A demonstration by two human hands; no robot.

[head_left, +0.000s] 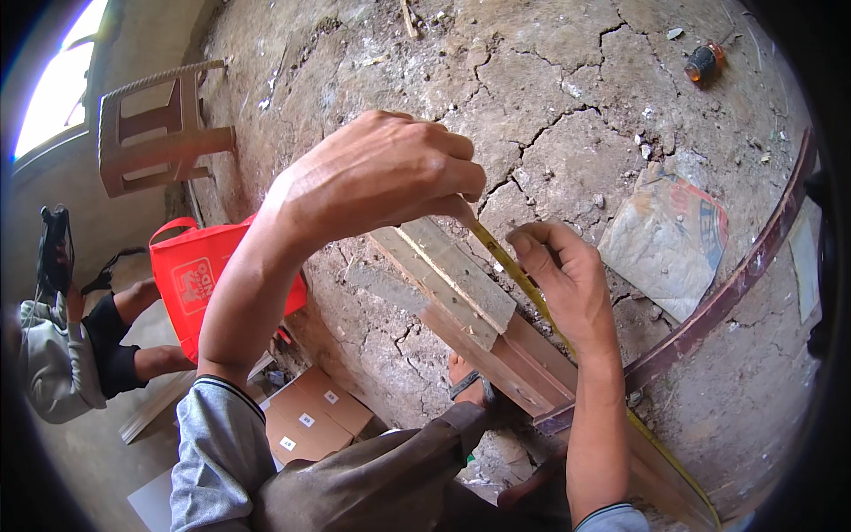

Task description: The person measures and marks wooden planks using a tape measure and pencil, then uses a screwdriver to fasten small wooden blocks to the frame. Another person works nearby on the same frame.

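Note:
My left hand reaches across from the left, fingers closed on the yellow blade of a tape measure. The blade slants down to the right, passes behind my right forearm, and shows again along a board at the lower right. My right hand is beside the blade, thumb and fingers curled together; whatever may be between them is hidden. Below both hands lie wooden boards, with rough grey-topped pieces at their far end. The tape's case is not visible.
A dark red-brown bar curves across the right. Beyond lie a flattened sack and a small dark-and-orange object on cracked ground. Leftward are a brown plastic stool, red bag, cardboard box and another person.

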